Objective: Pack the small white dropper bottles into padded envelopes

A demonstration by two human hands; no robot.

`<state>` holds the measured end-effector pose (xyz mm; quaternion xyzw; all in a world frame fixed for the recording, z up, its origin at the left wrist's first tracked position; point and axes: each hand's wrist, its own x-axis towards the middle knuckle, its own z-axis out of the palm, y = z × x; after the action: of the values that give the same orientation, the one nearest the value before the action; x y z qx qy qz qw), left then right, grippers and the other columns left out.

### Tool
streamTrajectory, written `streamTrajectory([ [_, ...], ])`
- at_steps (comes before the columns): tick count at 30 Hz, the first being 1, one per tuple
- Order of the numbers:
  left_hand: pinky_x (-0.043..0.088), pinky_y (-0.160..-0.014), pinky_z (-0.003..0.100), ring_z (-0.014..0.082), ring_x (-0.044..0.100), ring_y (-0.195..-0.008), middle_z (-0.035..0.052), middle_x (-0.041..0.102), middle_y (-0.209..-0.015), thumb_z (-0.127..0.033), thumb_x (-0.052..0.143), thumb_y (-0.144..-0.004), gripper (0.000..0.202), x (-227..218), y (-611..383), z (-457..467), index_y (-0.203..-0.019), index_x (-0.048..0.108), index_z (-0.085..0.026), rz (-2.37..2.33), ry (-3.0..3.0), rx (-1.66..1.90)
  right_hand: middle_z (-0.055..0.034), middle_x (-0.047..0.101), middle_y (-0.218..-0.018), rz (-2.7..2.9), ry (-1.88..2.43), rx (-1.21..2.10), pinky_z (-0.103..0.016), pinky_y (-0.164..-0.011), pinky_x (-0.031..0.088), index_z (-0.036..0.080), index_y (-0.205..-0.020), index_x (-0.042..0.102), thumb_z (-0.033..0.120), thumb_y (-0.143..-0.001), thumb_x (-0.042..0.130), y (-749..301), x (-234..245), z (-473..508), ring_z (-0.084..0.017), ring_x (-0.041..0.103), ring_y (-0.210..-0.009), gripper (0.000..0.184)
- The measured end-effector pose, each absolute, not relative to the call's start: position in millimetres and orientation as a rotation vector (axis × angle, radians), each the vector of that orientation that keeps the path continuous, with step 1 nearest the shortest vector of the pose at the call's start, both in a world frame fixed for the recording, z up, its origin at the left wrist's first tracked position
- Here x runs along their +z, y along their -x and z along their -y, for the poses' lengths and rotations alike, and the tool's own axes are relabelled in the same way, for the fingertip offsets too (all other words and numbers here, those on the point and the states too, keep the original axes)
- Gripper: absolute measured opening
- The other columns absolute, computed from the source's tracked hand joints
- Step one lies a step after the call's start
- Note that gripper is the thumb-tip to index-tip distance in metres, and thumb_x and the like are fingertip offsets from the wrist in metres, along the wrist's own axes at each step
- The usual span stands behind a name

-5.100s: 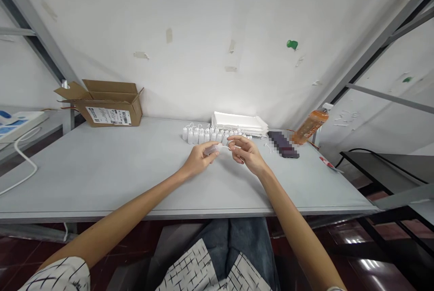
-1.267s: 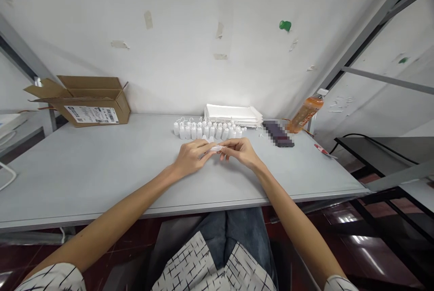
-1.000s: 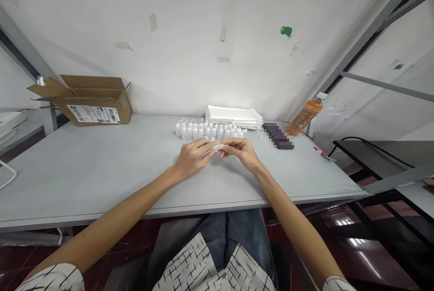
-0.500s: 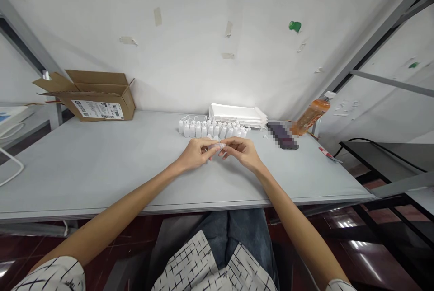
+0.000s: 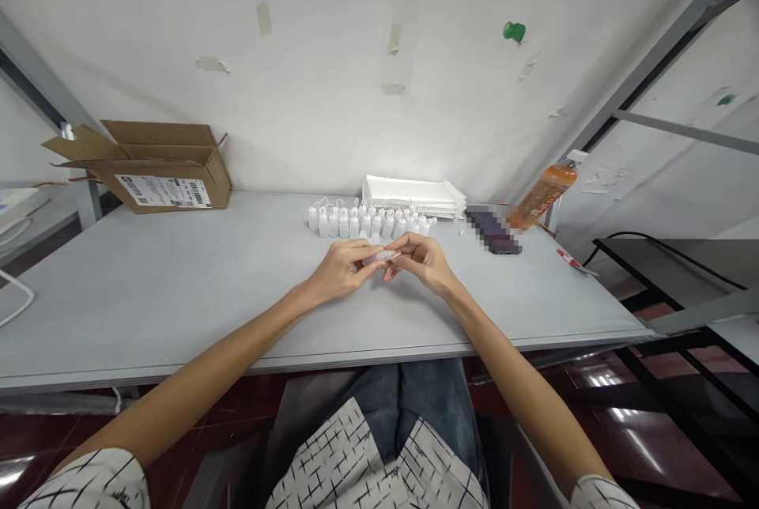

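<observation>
Between my two hands lies a small white squeeze bottle [image 5: 375,258], held sideways just above the table. My left hand [image 5: 342,268] is closed around its body, thumb in front and fingers behind. At the bottle's right end, my right hand [image 5: 422,262] pinches the cap or tip with thumb and forefinger; the fingers partly cover that end. Right behind my hands, several like white bottles [image 5: 344,226] stand upright in rows, with thin loops at their caps.
A stack of white packets [image 5: 412,194] lies behind the bottles. To the right are a pixelated phone [image 5: 493,229] and an orange drink bottle [image 5: 542,194] leaning by the frame. An open cardboard box [image 5: 169,177] stands at the back left of the grey table [image 5: 178,280].
Both hands stay together, and more of the bottle's body now shows between them. My right fingers have shifted slightly at its tip. The view has moved a little.
</observation>
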<state>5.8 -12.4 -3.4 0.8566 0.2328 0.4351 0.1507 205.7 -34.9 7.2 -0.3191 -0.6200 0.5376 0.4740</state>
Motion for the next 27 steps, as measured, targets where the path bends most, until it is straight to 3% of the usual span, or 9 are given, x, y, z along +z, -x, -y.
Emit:
streamTrajectory([
  [7,0.043,-0.056,0.022,0.0095,0.053,-0.060,0.0024,0.063,-0.075,-0.028,0.053,-0.097,0.024,-4.8,-4.8,13.0,-0.108,0.070,-0.015,-0.621,-2.646,1.299,-0.0057,0.073,-0.074,1.500,0.780,1.313,-0.036,-0.063,0.059,0.015,-0.089,0.062,0.040,-0.075,0.078,-206.0,6.0,34.7,-0.020,0.072,-0.061,0.032],
  [17,0.047,-0.059,0.022,0.0114,0.060,-0.067,0.0063,0.068,-0.088,-0.019,0.047,-0.098,0.024,-11.7,-2.7,10.9,-0.113,0.064,-0.013,-0.622,-2.929,1.293,-0.0016,0.068,-0.072,1.514,0.776,1.291,-0.033,-0.063,0.056,0.017,-0.084,0.059,0.038,-0.078,0.076,-204.0,5.6,33.7,-0.016,0.067,-0.060,0.028],
  [23,0.047,-0.058,0.022,0.0093,0.056,-0.059,0.0052,0.067,-0.086,-0.026,0.052,-0.097,0.027,-3.9,-6.7,12.9,-0.117,0.065,-0.013,-0.754,-2.682,1.331,-0.0020,0.069,-0.078,1.556,0.772,1.204,-0.034,-0.063,0.057,0.018,-0.105,0.060,0.036,-0.083,0.071,-206.0,10.5,34.1,-0.016,0.067,-0.061,0.031],
  [27,0.051,-0.060,0.023,0.0098,0.058,-0.060,0.0043,0.068,-0.082,-0.030,0.055,-0.095,0.027,-0.1,-7.2,11.6,-0.111,0.070,-0.013,-0.768,-2.474,1.269,-0.0030,0.069,-0.075,1.597,0.868,1.087,-0.032,-0.058,0.056,0.017,-0.107,0.066,0.043,-0.081,0.072,-204.9,7.0,33.1,-0.015,0.066,-0.058,0.037],
])
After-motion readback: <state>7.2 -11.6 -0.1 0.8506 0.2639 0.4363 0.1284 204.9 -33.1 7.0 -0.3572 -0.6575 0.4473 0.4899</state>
